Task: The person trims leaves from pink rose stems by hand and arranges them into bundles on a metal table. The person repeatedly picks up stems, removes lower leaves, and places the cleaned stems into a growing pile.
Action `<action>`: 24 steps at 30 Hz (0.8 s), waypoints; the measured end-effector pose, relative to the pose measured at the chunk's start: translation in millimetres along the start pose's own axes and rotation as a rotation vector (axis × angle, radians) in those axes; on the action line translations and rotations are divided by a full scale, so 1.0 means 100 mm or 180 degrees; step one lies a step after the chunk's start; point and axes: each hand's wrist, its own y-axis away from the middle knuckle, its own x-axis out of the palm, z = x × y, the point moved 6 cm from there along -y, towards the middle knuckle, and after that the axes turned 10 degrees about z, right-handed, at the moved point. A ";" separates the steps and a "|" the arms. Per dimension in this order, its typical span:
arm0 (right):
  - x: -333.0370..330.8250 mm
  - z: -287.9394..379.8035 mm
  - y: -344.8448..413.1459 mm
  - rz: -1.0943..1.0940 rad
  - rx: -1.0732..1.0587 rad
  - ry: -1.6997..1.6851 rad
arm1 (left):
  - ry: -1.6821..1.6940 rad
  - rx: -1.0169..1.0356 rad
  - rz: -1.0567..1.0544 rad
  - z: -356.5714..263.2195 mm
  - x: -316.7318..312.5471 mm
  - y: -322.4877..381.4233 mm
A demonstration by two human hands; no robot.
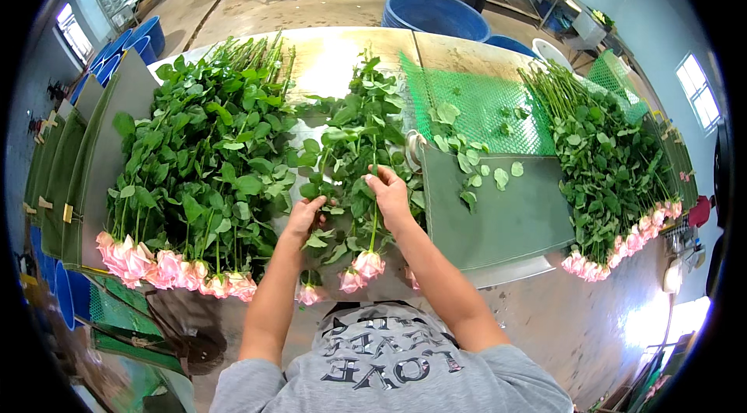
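Note:
Several pink roses lie in the middle of the worktable, blooms toward me and stems pointing away. My right hand pinches the green stem of one pink rose between thumb and forefinger, above its bloom. Lower and to the left, my left hand has its fingers curled round a leafy stem; leaves partly hide this grip. A pink rose bloom hangs at the table edge below it. Another bloom is partly covered by my right forearm.
A large heap of roses fills the left side, beside a grey upright panel. To the right are a dark green mat with loose leaves, green plastic netting and a rose bunch. Blue tubs stand beyond.

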 end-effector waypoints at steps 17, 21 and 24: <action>0.67 1.38 0.50 0.0192 -0.0314 -0.0343 | -0.1685 0.0129 -0.1119 0.29 -0.31 -0.14; 1.33 1.19 0.43 0.0537 -0.0385 -0.0758 | -0.2133 0.0147 -0.1062 0.33 -0.23 -0.08; 1.92 0.98 0.37 0.0811 -0.0172 -0.0635 | -0.2597 0.1377 -0.1525 0.39 -0.25 0.03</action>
